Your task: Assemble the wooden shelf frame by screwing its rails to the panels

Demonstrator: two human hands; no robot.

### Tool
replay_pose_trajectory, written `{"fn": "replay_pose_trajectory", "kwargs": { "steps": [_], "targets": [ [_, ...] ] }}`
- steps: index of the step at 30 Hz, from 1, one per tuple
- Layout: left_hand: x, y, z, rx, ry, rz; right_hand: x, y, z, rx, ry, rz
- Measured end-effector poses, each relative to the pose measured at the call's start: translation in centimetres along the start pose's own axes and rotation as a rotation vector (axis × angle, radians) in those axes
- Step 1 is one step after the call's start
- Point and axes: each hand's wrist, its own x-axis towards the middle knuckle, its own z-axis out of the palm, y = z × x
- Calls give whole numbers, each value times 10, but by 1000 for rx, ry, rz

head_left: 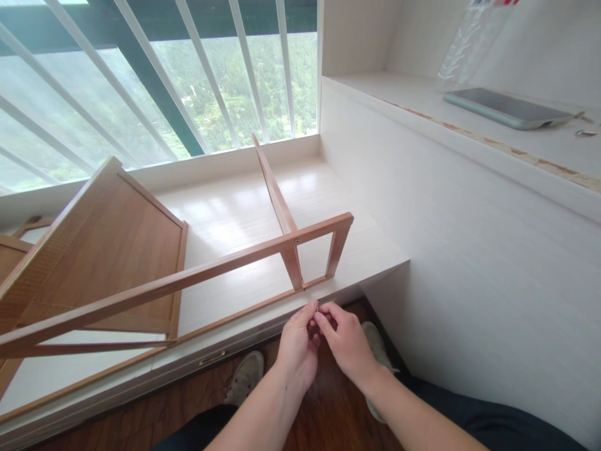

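Observation:
My left hand (299, 344) and my right hand (346, 338) meet just below the front edge of a pale ledge, fingertips pinched together. A thin metal rod (308, 292) runs from their fingertips to the lower rail of a wooden frame (225, 262); its gripped end is mostly hidden, so I cannot tell whether it is a hex key or a screw. The frame stands on its side along the ledge. A flat wooden crosspiece (277, 194) joins it near the right end, and a small metal bolt head (297, 241) shows in the upper rail.
A slatted wooden panel (110, 250) leans at left, joined to the frame. Barred windows (211, 81) stand behind the white ledge (225, 188). On the right, a shelf (408, 97) holds a phone (507, 108), a clear plastic bag (469, 47) and small metal pieces (586, 133).

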Motion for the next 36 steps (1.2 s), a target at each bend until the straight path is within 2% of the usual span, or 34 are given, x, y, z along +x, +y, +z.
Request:
{"fn": "replay_pose_trajectory", "kwargs": {
  "steps": [6,14,23,31,36],
  "targets": [
    [-6,4,4,-16,16,-28,1,-5,0,33,-36,-10],
    [-11,5,4,-3,26,-56,-5,-3,-3,-215,10,-119],
    [-7,5,1,-10,45,-45,-2,1,-4,-230,29,-152],
    [-14,11,8,-43,19,-40,-4,4,-5,-435,60,-356],
    [-13,14,9,-53,35,-48,-2,3,-7,-472,60,-398]
  ]
}}
